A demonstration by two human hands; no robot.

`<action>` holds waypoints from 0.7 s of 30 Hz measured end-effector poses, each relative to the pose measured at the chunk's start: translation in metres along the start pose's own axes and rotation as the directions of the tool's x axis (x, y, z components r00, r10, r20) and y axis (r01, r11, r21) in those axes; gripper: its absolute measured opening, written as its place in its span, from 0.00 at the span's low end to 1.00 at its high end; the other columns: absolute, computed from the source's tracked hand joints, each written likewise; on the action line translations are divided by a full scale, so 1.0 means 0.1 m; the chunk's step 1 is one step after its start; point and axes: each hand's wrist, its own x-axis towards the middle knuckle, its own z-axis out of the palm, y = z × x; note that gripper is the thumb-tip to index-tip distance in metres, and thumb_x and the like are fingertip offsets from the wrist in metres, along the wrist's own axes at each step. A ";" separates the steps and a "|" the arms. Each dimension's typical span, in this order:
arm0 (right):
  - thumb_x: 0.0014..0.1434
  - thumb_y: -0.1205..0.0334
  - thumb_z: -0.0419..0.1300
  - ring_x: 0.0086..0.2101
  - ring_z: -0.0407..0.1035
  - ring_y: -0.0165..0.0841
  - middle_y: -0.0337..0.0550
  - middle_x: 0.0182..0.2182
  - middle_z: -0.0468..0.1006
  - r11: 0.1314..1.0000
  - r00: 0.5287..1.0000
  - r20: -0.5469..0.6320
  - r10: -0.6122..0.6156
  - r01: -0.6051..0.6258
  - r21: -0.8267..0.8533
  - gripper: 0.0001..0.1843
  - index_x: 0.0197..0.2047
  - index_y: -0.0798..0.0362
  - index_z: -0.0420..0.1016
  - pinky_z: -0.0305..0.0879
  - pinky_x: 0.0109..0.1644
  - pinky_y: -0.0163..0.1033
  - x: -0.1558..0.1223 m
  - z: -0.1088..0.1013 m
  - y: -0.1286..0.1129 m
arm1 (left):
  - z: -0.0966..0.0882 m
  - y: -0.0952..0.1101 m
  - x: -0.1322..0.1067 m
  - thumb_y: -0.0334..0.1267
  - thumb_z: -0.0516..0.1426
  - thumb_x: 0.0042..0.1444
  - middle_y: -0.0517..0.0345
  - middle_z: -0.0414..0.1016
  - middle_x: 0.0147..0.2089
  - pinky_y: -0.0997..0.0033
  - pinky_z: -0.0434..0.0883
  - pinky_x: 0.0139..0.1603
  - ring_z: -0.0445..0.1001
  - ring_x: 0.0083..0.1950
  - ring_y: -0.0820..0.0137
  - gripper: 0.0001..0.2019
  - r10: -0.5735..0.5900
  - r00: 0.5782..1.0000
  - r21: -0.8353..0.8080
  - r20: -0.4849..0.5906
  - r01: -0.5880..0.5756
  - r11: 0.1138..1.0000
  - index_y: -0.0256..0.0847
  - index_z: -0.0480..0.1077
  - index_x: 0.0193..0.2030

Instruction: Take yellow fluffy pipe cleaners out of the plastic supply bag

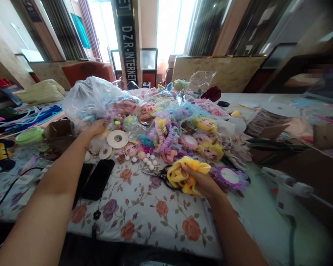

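My right hand (204, 183) grips a yellow ruffled fabric piece (186, 174) just above the floral tablecloth (144, 207). My left hand (96, 128) reaches out to a clear plastic bag (90, 96) stuffed with pastel craft pieces and rests against its lower side. Between my hands lies a heap of ruffled trims and small doll heads (183, 129). Black scissors (162, 173) lie beside the yellow fabric, and white ribbon spools (117, 139) sit near my left hand.
Two black phones (97, 179) lie by my left forearm. A white glue gun (287, 188) stands at the right, a yellow-black tool (1, 151) at the left. A striped spool (266, 118) and cardboard boxes sit at right.
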 end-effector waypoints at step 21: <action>0.47 0.49 0.74 0.19 0.56 0.23 0.34 0.22 0.68 0.986 0.991 -0.084 0.104 -0.092 0.140 0.19 0.24 0.52 0.72 0.61 0.24 0.33 0.05 0.00 0.08 | 0.55 0.36 -2.31 0.40 0.46 0.62 0.40 0.68 0.64 0.37 0.44 0.72 0.54 0.73 0.53 0.22 -0.203 0.979 -0.043 -0.006 0.203 0.978 0.38 0.56 0.62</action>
